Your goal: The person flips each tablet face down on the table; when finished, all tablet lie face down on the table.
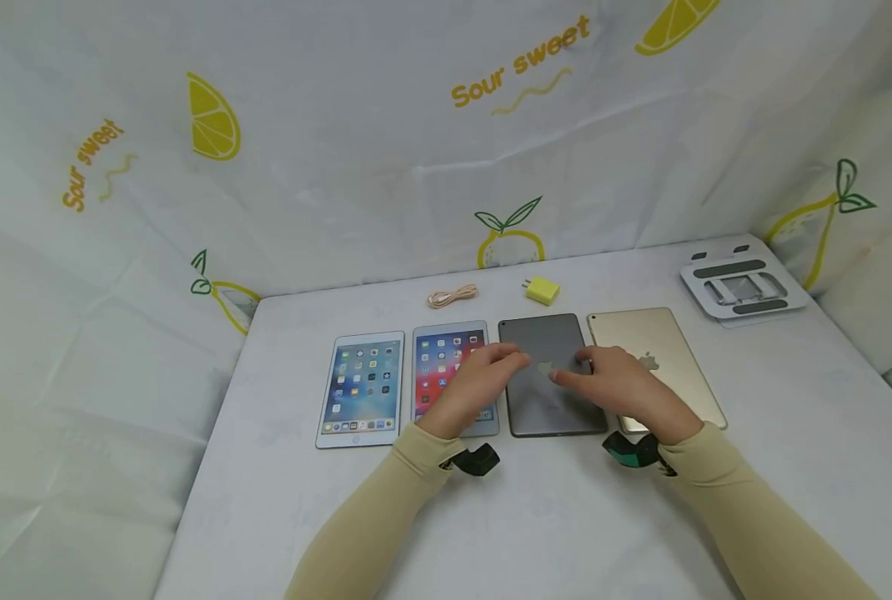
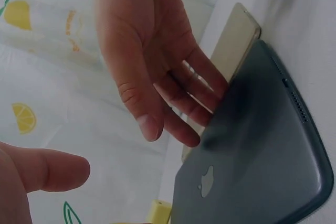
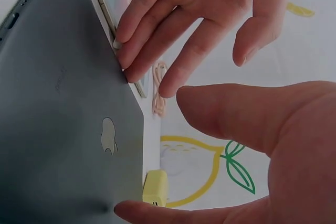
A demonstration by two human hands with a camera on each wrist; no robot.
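Observation:
A dark grey tablet (image 1: 554, 408) lies back side up on the table, its logo (image 2: 207, 182) showing. Over its left edge is my left hand (image 1: 483, 375), fingers loosely extended with the fingertips right at that edge in the right wrist view. My right hand (image 1: 626, 379) reaches in at the opposite edge, thumb apart from the fingers, and nothing is gripped. Beneath the left hand, a tablet with a red and blue screen (image 1: 434, 358) is partly hidden. A gold tablet (image 1: 679, 367), also back side up, lies under the right hand and wrist.
At the row's left end lies a white-framed tablet (image 1: 359, 392) with a lit screen. Behind the row are a coiled beige cable (image 1: 452, 296) and a yellow charger plug (image 1: 542, 290). A folded tablet stand (image 1: 746, 287) occupies the back right corner. A lemon-print curtain (image 1: 341, 167) hangs behind.

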